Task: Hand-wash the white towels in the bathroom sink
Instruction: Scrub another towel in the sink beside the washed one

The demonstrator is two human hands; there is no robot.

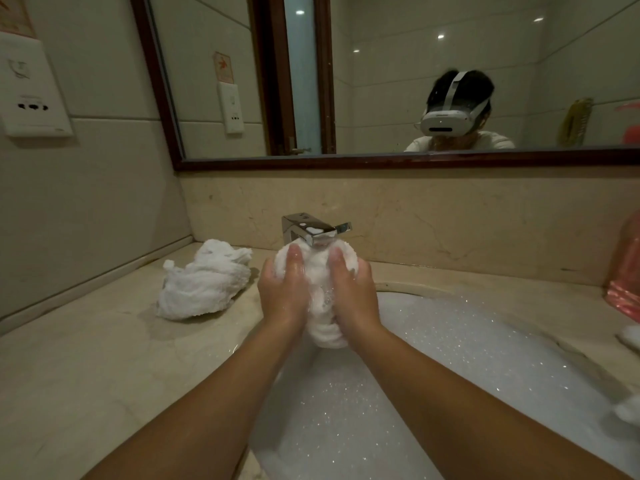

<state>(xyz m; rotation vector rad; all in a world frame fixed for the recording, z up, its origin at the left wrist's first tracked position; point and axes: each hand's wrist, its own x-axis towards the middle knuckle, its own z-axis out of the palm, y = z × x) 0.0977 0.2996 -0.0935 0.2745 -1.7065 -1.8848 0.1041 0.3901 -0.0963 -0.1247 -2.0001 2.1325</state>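
Both hands, left hand [282, 292] and right hand [353, 289], clench a sodden towel [320, 299] above the foamy sink [450, 341]. Soft, heavy and slippery, it likely needs gripping around its bunched middle. Another towel [204, 282] lies on the table [86, 358].

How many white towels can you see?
2 clearly: one wet towel gripped by the left hand and right hand under the faucet, one crumpled towel on the counter at left. White lumps at the right edge may be more; suds in the sink could hide others.
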